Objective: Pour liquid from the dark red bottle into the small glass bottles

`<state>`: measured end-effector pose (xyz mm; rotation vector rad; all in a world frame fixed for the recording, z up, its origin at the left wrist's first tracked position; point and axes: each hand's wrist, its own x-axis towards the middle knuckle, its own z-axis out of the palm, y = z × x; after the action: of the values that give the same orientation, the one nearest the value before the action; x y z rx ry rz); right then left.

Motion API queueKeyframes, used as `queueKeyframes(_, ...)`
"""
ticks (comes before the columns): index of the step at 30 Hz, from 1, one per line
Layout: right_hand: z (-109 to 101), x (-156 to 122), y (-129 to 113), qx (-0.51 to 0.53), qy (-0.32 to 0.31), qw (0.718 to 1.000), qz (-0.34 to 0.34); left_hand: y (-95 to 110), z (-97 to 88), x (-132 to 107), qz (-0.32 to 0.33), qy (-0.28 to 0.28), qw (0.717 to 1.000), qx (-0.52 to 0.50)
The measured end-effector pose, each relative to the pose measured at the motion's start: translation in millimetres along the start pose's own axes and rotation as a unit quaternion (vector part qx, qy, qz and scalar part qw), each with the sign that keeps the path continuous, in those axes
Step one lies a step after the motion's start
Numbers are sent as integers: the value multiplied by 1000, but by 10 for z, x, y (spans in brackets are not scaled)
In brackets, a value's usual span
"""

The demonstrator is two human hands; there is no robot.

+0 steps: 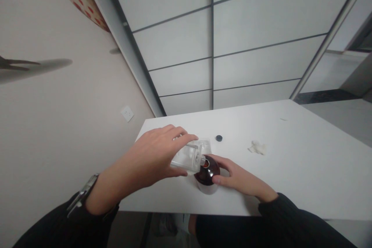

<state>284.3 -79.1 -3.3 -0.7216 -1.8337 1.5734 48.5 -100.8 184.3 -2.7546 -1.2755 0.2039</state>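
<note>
My left hand [162, 153] is wrapped round a clear, square-sided bottle [187, 159], tipped on its side with its neck pointing right. That neck meets the open mouth of a round brown bottle [207, 176], which stands upright on the table with a pale label low on its side. My right hand [232, 174] grips the brown bottle's right side. Behind the two bottles is another clear plastic object [205, 146], partly hidden. Whether liquid is flowing between the bottles I cannot tell.
A small dark cap [219, 138] lies on the white table [290, 170] beyond the bottles. Farther right is a crumpled tissue [257, 147], with a small scrap [283, 119] near the back edge. White paneled doors [180, 46] rise behind the table, and a wall [72, 124] borders it at left.
</note>
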Motion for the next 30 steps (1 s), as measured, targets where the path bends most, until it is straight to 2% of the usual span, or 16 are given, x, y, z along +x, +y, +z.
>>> queueKeyframes(30, -4, -8, 12, -10, 9, 1000, -5, 4, -3, 36, 43, 25, 999, 19)
